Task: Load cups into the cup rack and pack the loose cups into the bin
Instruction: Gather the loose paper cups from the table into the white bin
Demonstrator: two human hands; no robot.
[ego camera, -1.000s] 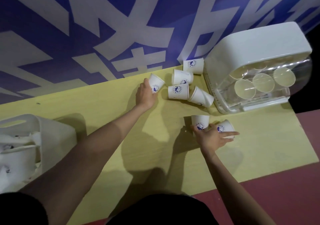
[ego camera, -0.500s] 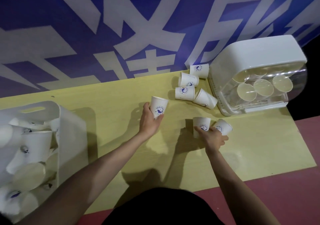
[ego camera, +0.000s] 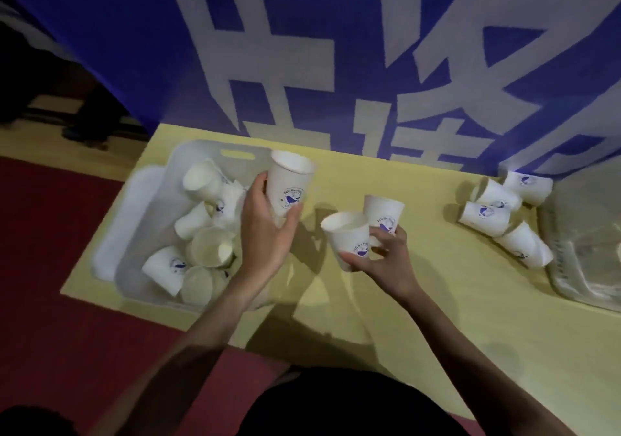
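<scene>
My left hand (ego camera: pixel 268 234) grips one white paper cup (ego camera: pixel 289 183) with a blue logo, held upright over the right rim of the white bin (ego camera: pixel 134 207). The bin sits at the table's left end and holds several loose cups (ego camera: pixel 205 250). My right hand (ego camera: pixel 386 261) holds two cups (ego camera: pixel 349 237) together above the middle of the table, both mouth-up and slightly tilted. Several more cups (ego camera: pixel 497 210) lie on their sides at the right, next to the clear cup rack (ego camera: pixel 584 261), of which only the left edge shows.
The yellow table (ego camera: pixel 437 318) ends just left of the bin and along the near side, with red floor (ego camera: pixel 50 267) beyond. A blue and white banner (ego camera: pixel 302 66) hangs right behind the table's far edge.
Both hands have lifted their cups and carried them left toward the bin. The view has swung left, so the rack is now mostly out of frame.
</scene>
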